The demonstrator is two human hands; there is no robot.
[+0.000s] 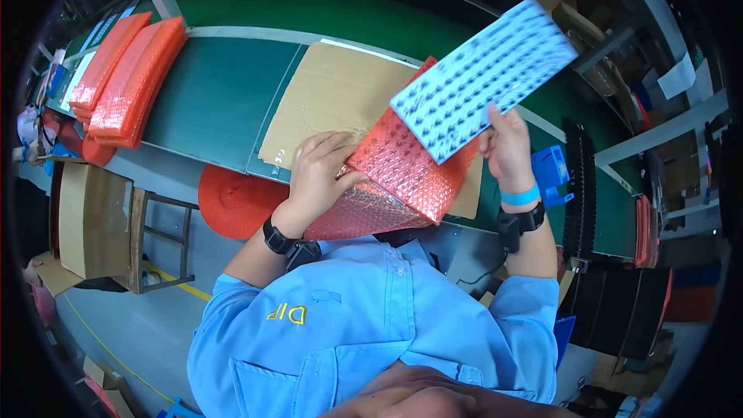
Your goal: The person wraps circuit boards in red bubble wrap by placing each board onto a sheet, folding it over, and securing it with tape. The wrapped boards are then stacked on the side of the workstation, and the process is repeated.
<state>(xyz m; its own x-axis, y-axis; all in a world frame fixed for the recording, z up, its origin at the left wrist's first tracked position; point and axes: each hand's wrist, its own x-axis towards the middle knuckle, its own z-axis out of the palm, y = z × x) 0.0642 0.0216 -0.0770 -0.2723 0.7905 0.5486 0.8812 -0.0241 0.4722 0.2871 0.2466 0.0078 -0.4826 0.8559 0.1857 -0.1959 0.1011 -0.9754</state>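
Observation:
A red bubble-wrap bag (418, 166) lies over the front edge of the workbench, tilted, with one part hanging toward my body. My left hand (321, 174) is closed on its left edge, thumb on the near side and fingers on the far side. In my right hand (508, 147) is a flat, pale blue-white rectangular panel (484, 77) with rows of small dark marks, pinched at its near edge. The panel is tilted above the bag and slightly blurred. It covers the bag's far right part. Under the bag lies a brown cardboard sheet (321, 89).
Stacks of red bubble-wrap bags (139, 81) lie on the green bench (213, 101) at the left. A blue holder (550, 174) and a black ridged strip (578, 193) are at the right. A red round stool (240, 200) and a cardboard box (97, 220) stand lower left.

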